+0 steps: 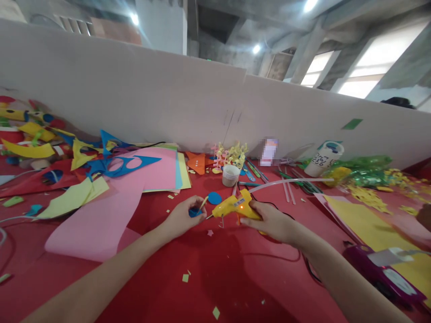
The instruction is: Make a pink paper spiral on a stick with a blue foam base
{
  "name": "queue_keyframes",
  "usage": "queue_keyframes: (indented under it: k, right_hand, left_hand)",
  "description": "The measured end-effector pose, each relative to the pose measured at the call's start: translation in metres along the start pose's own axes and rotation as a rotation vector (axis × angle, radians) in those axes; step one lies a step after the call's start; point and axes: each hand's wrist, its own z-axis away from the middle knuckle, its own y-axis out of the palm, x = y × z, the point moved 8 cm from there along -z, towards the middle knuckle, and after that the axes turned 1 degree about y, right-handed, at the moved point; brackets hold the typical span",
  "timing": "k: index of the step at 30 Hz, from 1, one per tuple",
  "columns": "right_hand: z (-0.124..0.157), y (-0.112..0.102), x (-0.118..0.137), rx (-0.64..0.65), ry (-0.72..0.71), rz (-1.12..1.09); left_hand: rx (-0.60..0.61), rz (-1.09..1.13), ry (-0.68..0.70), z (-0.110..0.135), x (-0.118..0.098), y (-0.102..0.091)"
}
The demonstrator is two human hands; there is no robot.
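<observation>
Head view: a yellow plastic glue gun (235, 207) lies level near the middle of the frame, gripped in the right hand (274, 220), its tapered nozzle pointing left and ending just beside the fingertips of the left hand (183, 216); whether they touch cannot be told. A long, translucent, gently bowed glue stick (292, 181) runs from the back of the gun toward the right. The left hand pinches a small blue piece (194, 212), partly hidden by the fingers, together with a slim, pale strip (203, 203) standing at a slant. Just beyond lies a flat, smooth blue disc (214, 198), and nearer, below the nozzle, a tiny pink star (210, 233). All this is over a matte red surface (151, 291) flecked with pale paper scraps. At centre, a round whitish cup (230, 176) stands before knobbly yellow and pink sprigs. Left of centre spreads smooth pink paper (90, 220), curling at its near end, with a blue cut-out sheet (141, 166) pierced by rounded holes above it. Yellow sheets (367, 220) and a glossy purple device (380, 273) fill the lower right.
</observation>
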Motion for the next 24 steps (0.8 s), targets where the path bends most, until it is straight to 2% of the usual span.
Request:
queue_keyframes:
  k: [3,6,10,13,16,19,22,24]
  right_hand:
    - [0.003,0.000,0.005,-0.001,-0.037,0.102]
    - [0.007,-0.002,0.007,0.004,-0.066,0.086]
    - [0.009,-0.002,0.004,0.008,-0.060,0.057]
    - [0.010,-0.007,0.004,-0.049,-0.030,0.088]
    - [0.010,-0.011,0.004,-0.058,0.056,0.026]
    - [0.009,-0.007,0.007,0.015,0.108,-0.153]
    - [0.008,0.001,0.014,0.079,0.080,-0.302]
    - [0.007,0.003,0.014,0.073,0.065,-0.310]
  left_hand:
    - [0.110,-0.016,-0.034,0.003,-0.005,0.004]
    - [0.168,-0.086,-0.027,0.004,-0.013,0.004]
    - [0.209,-0.140,0.038,0.006,-0.017,0.006]
    - [0.206,-0.113,0.043,0.006,-0.012,0.009]
    - [0.135,0.073,0.035,0.004,-0.010,0.007]
    - [-0.035,0.252,0.037,0.001,-0.010,-0.004]
    - [-0.136,0.268,0.001,0.000,-0.010,-0.011]
    - [-0.175,0.235,-0.011,0.000,-0.010,-0.013]
